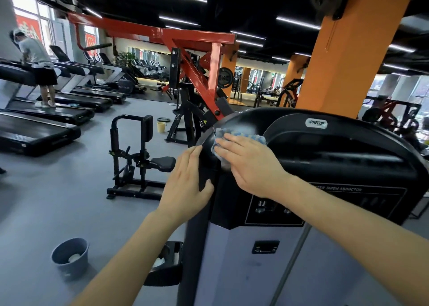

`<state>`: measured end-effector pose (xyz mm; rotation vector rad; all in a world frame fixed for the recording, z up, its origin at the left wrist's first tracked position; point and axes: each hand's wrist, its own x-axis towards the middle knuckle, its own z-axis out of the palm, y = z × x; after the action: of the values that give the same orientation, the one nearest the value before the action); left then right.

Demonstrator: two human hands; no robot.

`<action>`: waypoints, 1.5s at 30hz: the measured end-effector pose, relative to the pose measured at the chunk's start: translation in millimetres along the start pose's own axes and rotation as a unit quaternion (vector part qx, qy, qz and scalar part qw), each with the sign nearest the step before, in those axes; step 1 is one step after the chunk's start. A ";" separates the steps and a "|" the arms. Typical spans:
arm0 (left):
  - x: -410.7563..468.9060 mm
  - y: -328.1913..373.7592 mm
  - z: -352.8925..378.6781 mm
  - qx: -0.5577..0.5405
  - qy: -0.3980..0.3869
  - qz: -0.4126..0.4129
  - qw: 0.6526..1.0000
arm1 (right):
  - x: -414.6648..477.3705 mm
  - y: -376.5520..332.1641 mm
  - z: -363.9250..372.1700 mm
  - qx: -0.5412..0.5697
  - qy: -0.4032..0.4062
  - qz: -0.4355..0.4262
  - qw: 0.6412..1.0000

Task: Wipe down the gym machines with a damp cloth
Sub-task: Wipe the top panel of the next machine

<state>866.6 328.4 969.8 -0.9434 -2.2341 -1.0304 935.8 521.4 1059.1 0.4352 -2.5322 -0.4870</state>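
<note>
Right hand (246,164) lay flat on blue-white cloth (239,135), fingers straight and close together, pressing it against upper-left of black top cover of machine (336,166). Left hand (188,178) rested on machine's left edge just below cloth, fingers straight, thumb across front. Grey bucket (69,257) stood on floor (58,201) left of machine, well apart.

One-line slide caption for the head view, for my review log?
Right hand presses a blue-and-white cloth onto the black plastic shroud of a grey gym machine while the left hand rests on its edge.
</note>
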 end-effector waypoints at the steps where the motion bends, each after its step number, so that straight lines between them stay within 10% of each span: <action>1: -0.9 0.0 0.4 -0.004 0.001 0.000 1.000 | 11.3 1.3 -2.7 -0.007 0.005 0.013 1.000; 45: 33.5 -8.6 8.1 -0.083 0.054 -0.039 0.994 | 53.4 -12.9 1.0 0.027 0.024 0.137 0.990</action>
<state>837.6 343.6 983.8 -0.8528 -2.1366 -1.2889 894.5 489.2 1075.7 0.1128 -2.5121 -0.3001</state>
